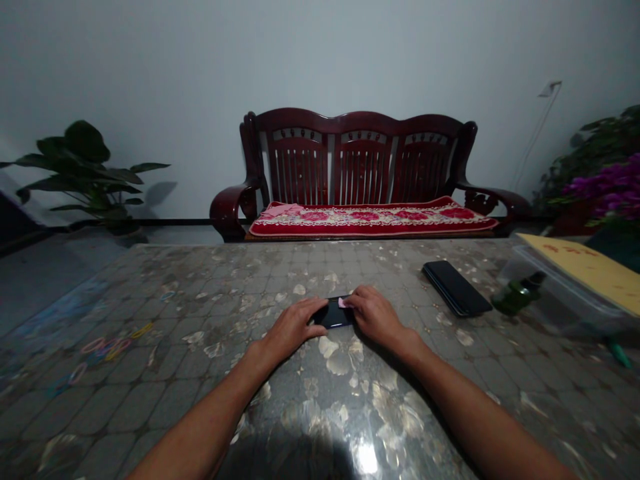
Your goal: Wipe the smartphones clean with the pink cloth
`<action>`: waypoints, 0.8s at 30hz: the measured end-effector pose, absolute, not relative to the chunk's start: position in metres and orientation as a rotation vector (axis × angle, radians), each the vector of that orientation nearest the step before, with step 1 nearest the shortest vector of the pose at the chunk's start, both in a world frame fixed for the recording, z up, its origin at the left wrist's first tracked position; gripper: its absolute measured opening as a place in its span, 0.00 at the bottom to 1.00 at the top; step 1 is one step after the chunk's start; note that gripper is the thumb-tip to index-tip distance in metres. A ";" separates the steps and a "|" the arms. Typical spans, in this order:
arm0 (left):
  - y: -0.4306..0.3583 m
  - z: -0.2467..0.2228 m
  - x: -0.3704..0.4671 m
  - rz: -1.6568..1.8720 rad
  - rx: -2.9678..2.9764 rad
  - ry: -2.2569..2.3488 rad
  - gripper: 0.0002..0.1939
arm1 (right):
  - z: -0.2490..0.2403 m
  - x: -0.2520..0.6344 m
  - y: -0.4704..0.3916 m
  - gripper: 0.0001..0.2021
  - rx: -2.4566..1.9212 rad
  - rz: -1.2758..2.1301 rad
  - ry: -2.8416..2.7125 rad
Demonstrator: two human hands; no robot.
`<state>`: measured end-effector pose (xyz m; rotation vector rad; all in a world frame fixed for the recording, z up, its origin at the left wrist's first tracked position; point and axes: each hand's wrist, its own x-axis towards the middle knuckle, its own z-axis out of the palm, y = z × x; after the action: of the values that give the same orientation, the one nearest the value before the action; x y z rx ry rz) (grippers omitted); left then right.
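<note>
Right now my 2 hands meet over a flat, black, glossy rectangular device (pixel 334 316), which lies on the grey-brown, flower-patterned desk (pixel 195 380). My left hand (pixel 296 317) grips its left end, fingers at the far edge and thumb at the near edge. My right hand (pixel 375 313) pinches a small pink piece of material (pixel 343 303) against the right part of its top face. Well to the right lies a black, flat rectangular case (pixel 457 288), then a small green bottle with a black top (pixel 515 296), just beside a clear plastic box (pixel 555 300) with a yellow sheet (pixel 585 263) on it. Off to my left are several thin coloured loops (pixel 119 347). Beyond the desk stands 1 dark red wooden bench (pixel 363 160).
</note>
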<state>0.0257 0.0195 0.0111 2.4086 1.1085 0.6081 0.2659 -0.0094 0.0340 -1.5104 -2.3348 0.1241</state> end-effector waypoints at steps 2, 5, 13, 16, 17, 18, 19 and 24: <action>0.020 0.010 0.025 0.607 2.407 1.119 0.33 | 0.031 0.259 -0.012 0.14 -1.388 0.141 -2.390; 0.020 0.010 0.025 0.595 2.411 1.131 0.34 | 0.029 0.254 -0.014 0.14 -1.267 0.132 -2.447; 0.019 0.013 0.027 0.615 2.421 1.096 0.33 | 0.035 0.272 -0.005 0.16 -1.589 0.075 -2.338; 0.019 0.012 0.026 0.620 2.420 1.091 0.33 | 0.033 0.267 -0.008 0.16 -1.500 0.097 -2.364; 0.020 0.011 0.025 0.616 2.418 1.098 0.33 | 0.032 0.264 -0.009 0.16 -1.446 0.103 -2.381; 0.020 0.010 0.025 0.613 2.416 1.104 0.33 | 0.030 0.260 -0.012 0.15 -1.391 0.106 -2.402; 0.020 0.010 0.025 0.610 2.415 1.108 0.33 | 0.029 0.257 -0.014 0.15 -1.344 0.106 -2.424; 0.021 0.009 0.024 0.604 2.430 1.107 0.32 | 0.030 0.256 -0.016 0.15 -1.352 0.089 -2.438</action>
<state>0.0240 0.0206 0.0090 2.4301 1.1074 0.6041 0.2556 -0.0163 0.0297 -1.3520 -2.4382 0.0888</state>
